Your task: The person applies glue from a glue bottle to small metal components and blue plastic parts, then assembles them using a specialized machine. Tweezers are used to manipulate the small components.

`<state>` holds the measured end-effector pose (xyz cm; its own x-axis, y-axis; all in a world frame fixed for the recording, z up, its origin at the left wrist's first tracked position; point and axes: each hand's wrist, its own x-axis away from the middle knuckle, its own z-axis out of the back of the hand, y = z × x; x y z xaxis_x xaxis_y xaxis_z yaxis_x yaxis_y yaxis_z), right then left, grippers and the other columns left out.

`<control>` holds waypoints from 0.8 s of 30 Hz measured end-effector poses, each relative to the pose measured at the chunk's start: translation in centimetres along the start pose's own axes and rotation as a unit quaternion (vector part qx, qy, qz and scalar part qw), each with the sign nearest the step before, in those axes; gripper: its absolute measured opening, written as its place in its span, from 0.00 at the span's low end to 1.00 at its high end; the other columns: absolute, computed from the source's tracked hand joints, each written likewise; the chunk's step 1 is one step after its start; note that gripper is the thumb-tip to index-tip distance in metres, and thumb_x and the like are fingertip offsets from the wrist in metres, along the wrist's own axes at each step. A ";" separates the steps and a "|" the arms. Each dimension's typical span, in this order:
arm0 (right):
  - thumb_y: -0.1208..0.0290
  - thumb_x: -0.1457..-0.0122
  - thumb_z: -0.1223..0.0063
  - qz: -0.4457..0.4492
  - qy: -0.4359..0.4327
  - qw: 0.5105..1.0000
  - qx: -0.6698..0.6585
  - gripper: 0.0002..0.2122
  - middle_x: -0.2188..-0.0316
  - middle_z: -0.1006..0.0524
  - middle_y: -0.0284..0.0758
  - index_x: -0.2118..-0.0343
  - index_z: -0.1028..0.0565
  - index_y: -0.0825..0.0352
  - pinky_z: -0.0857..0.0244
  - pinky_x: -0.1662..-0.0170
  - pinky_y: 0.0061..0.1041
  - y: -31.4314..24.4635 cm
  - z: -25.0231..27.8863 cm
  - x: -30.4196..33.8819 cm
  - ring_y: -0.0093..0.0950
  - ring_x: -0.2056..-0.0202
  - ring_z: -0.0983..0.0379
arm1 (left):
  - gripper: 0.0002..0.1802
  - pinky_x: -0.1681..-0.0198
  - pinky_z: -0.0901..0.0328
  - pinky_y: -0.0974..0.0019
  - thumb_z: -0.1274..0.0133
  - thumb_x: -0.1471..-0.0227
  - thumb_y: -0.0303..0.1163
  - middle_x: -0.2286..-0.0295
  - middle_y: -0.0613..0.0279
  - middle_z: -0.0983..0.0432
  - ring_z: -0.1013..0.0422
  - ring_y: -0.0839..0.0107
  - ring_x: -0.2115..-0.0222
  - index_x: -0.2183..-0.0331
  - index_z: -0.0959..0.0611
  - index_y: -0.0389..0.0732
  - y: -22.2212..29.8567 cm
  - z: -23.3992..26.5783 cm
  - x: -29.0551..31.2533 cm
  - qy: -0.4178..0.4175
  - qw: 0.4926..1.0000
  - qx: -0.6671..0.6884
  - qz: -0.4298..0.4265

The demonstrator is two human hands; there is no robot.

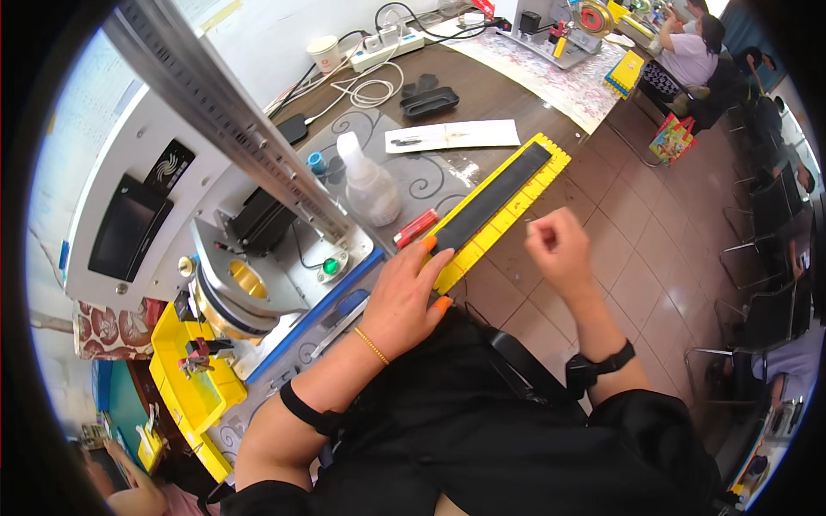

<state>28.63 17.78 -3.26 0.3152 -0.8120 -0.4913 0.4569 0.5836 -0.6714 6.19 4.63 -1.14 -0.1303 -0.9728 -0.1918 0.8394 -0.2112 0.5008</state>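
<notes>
A long yellow tray (494, 237) with notched edges lies slantwise at the table's right edge, a black strip (495, 198) along its middle. My left hand (402, 288), orange covers on some fingertips, grips the tray's near end, fingers over the top and thumb at the near edge. To the right of the tray, above the floor, my right hand (561, 251) is raised with its fingers curled together. Whatever it may pinch is too small or hidden to make out. A red lighter-like object (416, 228) lies beside the tray, close to my left fingers.
At left stands a machine with a metal column (249, 129), a dark screen (129, 228) and a gold-rimmed wheel (232, 292). A yellow bin (194, 387) sits below it. A spray bottle (370, 185), white paper strip (452, 136) and power strip (387, 52) are on the table. Another person (684, 64) sits far right.
</notes>
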 end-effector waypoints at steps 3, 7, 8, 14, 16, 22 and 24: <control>0.77 0.49 0.43 -0.051 -0.008 0.999 -0.004 0.05 0.76 0.29 0.34 0.74 0.29 0.67 0.34 0.74 0.24 2.5 -2.3 0.8 0.25 0.79 0.30 | 0.37 0.43 0.43 0.53 0.35 0.61 0.31 0.46 0.49 0.38 0.40 0.48 0.46 0.47 0.29 0.43 -0.3 -0.9 -0.3 -0.008 1.000 -0.018 0.002; 0.76 0.49 0.42 -0.084 -0.001 0.996 0.022 0.06 0.77 0.29 0.34 0.75 0.29 0.67 0.34 0.74 0.24 3.7 -3.0 0.2 0.25 0.78 0.29 | 0.37 0.43 0.43 0.53 0.35 0.62 0.30 0.47 0.50 0.37 0.39 0.50 0.47 0.48 0.28 0.44 -0.4 -0.8 -0.5 -0.001 1.000 -0.021 0.008; 0.76 0.49 0.42 -0.085 -0.004 0.996 0.022 0.06 0.77 0.29 0.34 0.75 0.29 0.67 0.34 0.74 0.24 3.8 -3.1 0.2 0.25 0.78 0.29 | 0.36 0.43 0.44 0.53 0.35 0.62 0.30 0.47 0.50 0.36 0.38 0.50 0.48 0.48 0.28 0.44 -0.4 -0.8 -0.5 0.001 1.000 -0.021 0.012; 0.76 0.50 0.44 -0.076 -0.024 0.997 0.008 0.06 0.79 0.32 0.33 0.76 0.31 0.68 0.39 0.76 0.23 3.5 -3.1 -0.1 0.23 0.80 0.36 | 0.34 0.42 0.44 0.52 0.35 0.62 0.30 0.49 0.50 0.35 0.38 0.51 0.49 0.49 0.27 0.44 -0.4 -0.8 -0.7 0.013 1.000 -0.019 0.014; 0.76 0.50 0.44 -0.070 -0.053 0.996 0.033 0.06 0.79 0.32 0.34 0.76 0.31 0.68 0.39 0.75 0.23 3.7 -3.1 0.0 0.24 0.80 0.35 | 0.34 0.41 0.45 0.51 0.36 0.62 0.30 0.49 0.50 0.35 0.38 0.51 0.49 0.50 0.27 0.44 -0.3 -0.8 -0.7 0.012 1.000 -0.017 0.016; 0.72 0.49 0.43 -0.082 -0.091 0.991 0.059 0.06 0.76 0.28 0.34 0.74 0.29 0.66 0.34 0.72 0.27 4.6 -3.4 0.7 0.28 0.77 0.29 | 0.33 0.40 0.48 0.47 0.37 0.61 0.32 0.50 0.51 0.35 0.38 0.52 0.48 0.50 0.27 0.44 -0.5 -1.1 -0.5 0.016 0.999 -0.024 0.015; 0.72 0.48 0.42 -0.081 -0.072 0.992 0.070 0.06 0.76 0.28 0.34 0.72 0.28 0.66 0.34 0.71 0.26 4.0 -2.8 0.8 0.28 0.77 0.29 | 0.33 0.39 0.48 0.47 0.37 0.61 0.32 0.50 0.51 0.35 0.38 0.52 0.48 0.50 0.27 0.44 -0.6 -1.1 -0.4 0.018 0.999 -0.028 0.019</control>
<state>28.34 19.49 -7.88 0.3386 -0.8942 -0.2928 0.6190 0.4461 -0.6464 6.37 5.27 -2.29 -0.0802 -0.9757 -0.2040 0.8714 -0.1680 0.4609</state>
